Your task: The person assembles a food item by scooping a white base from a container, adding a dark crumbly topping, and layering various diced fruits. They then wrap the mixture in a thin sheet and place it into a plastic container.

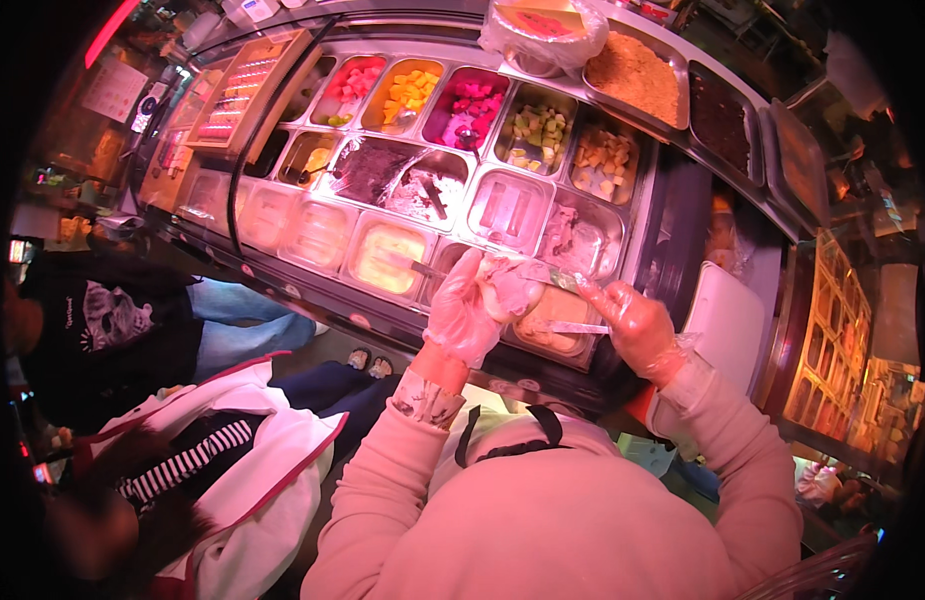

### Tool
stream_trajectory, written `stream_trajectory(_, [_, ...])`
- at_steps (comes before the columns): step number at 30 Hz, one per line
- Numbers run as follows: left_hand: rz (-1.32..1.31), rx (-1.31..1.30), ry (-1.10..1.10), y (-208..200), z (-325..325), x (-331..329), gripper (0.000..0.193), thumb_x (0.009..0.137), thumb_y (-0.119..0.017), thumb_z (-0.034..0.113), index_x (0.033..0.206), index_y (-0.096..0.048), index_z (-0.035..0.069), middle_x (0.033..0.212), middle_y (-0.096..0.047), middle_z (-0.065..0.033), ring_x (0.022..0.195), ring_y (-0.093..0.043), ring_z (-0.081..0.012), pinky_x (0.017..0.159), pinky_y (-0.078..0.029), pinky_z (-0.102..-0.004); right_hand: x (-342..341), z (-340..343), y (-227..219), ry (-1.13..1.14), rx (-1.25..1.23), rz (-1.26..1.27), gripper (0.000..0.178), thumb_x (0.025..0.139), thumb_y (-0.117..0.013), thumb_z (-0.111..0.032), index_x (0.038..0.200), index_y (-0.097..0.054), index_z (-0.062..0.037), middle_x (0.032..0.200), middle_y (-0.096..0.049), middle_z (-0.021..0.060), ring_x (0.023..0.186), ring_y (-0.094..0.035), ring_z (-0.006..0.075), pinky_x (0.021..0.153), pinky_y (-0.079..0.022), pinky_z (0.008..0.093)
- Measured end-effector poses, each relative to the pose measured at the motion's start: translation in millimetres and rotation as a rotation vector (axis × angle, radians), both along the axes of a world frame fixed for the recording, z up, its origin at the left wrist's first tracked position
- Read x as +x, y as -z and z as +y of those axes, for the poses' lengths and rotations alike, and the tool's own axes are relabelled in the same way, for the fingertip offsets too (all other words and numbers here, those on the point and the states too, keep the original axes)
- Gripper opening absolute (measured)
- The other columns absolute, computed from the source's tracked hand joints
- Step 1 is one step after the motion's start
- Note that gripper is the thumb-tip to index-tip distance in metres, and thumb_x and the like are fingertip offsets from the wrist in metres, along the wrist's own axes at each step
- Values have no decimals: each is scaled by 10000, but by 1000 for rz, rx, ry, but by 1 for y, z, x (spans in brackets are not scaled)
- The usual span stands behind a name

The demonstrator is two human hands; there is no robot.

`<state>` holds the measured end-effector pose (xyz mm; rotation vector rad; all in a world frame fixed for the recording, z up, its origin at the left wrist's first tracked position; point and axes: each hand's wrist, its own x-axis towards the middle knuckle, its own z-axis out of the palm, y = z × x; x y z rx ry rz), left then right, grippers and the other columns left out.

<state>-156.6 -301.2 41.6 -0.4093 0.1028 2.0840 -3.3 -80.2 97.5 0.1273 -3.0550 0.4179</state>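
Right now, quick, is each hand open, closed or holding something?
Left hand: cupped, holding a pinkish scooped portion.
Right hand: closed, holding a spatula.

Pink light; glowing red strip light [111, 33]

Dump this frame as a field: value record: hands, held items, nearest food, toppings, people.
left hand: clear glove, holding a pinkish mound; any cup under it unclear
right hand: clear glove, gripping a spatula; its blade reaches the mound, contact unclear
nearest food: tan fill below the hands, second flat tool over it
toppings: yellow cubes, magenta cubes, brown crumbs
people: two at left, one in a black top, one in a white jacket
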Motion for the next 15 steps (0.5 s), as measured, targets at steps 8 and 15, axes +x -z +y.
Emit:
stream_trajectory(8, [-162,53,-26,5,3,12,672,1012,-581,503,1311,-489,-92,1283,-579,-283,1200,-573,-410,993,-522,-513,24,-47,-12,166,-146,125,613,801,-582,89,1370,-648,-127,910,-622,120,743,-677,301,592,-546,372])
stream_trajectory(15, [65,248,-28,-15,10,17,1007,894,-710,586,1503,-260,-78,1482,-398,-292,1367,-417,-435,1139,-365,-569,43,-68,9,72,-27,210,654,764,-614,57,1412,-582,-23,837,-546,80,679,-630,234,528,-520,358])
